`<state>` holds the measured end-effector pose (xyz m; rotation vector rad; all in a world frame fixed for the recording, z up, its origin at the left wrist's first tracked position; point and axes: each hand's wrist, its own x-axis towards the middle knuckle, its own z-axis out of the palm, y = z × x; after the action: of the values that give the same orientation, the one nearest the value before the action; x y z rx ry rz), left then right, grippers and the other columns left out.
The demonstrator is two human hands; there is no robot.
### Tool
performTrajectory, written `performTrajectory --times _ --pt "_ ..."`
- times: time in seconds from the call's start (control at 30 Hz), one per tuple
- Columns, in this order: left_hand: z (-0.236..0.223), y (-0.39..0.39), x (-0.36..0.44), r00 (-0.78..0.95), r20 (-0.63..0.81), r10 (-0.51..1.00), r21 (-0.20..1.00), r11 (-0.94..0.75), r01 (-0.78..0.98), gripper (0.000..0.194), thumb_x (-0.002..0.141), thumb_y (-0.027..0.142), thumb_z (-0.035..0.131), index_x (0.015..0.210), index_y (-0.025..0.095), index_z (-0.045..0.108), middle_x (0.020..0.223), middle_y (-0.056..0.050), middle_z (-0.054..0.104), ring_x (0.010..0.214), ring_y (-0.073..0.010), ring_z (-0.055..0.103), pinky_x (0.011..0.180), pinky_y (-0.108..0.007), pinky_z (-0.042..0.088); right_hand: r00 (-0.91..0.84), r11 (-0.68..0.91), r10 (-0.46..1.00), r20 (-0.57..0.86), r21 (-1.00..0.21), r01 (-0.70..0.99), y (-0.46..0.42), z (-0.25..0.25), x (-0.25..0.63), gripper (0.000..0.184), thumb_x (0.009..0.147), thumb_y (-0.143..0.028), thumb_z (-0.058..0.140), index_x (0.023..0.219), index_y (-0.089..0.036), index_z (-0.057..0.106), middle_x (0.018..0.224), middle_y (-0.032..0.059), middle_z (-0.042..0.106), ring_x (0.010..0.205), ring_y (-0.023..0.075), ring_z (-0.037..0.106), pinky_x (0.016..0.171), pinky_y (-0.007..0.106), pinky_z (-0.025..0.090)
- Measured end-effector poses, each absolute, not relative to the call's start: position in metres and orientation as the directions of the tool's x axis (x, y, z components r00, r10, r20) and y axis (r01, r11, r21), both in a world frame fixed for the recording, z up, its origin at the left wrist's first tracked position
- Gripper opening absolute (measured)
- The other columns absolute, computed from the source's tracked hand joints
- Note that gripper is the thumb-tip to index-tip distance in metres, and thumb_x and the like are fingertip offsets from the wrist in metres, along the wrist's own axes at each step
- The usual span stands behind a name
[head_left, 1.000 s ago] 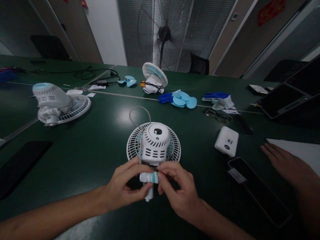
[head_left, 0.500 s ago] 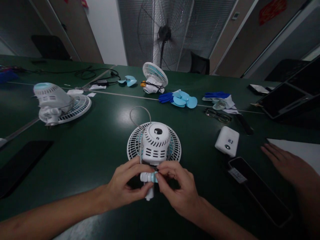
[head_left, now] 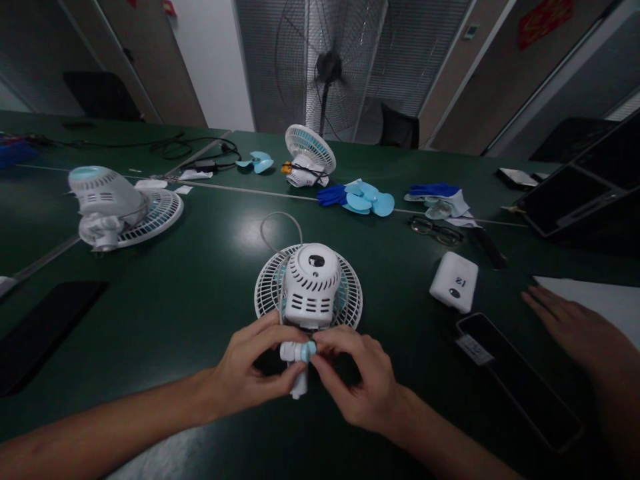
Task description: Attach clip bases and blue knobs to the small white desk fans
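Observation:
A small white fan (head_left: 310,283) lies face down on the green table (head_left: 200,267), its grille under the motor housing. Its white neck joint (head_left: 295,363) points toward me. My left hand (head_left: 250,373) is closed around that joint. My right hand (head_left: 357,380) pinches a light blue knob (head_left: 309,349) on the side of the joint. A thin white cord loops away behind the fan.
Another person's hand (head_left: 575,327) rests flat at the right by white paper. A white box (head_left: 454,281) and a black phone (head_left: 515,380) lie right of my fan. Two more small fans (head_left: 120,207) (head_left: 309,157), blue blades (head_left: 367,199), blue gloves, glasses (head_left: 434,230) and a laptop lie farther back.
My right fingers have shifted on the blue knob and both hands have drawn slightly nearer the motor housing. The fan itself has stayed where it was.

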<state>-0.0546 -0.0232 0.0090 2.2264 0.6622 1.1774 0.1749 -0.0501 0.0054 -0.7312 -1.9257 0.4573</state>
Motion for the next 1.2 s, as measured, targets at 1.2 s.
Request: performTrajectory --times 1.2 --pt "0.013 -0.023 -0.052 0.504 0.590 0.631 0.646 -0.743 0.175 0.030 0.087 0.011 0.072 0.116 0.018 0.067 0.089 -0.004 0.066 0.073 -0.0157 0.059 0.063 -0.026 0.050 -0.328 0.708 0.705 0.629 -0.648 0.280 -0.050 0.007 0.171 0.017 0.100 -0.011 0.061 0.116 -0.018 0.062 0.089 0.0022 0.074 0.073 0.0125 0.073 0.065 0.023 0.060"
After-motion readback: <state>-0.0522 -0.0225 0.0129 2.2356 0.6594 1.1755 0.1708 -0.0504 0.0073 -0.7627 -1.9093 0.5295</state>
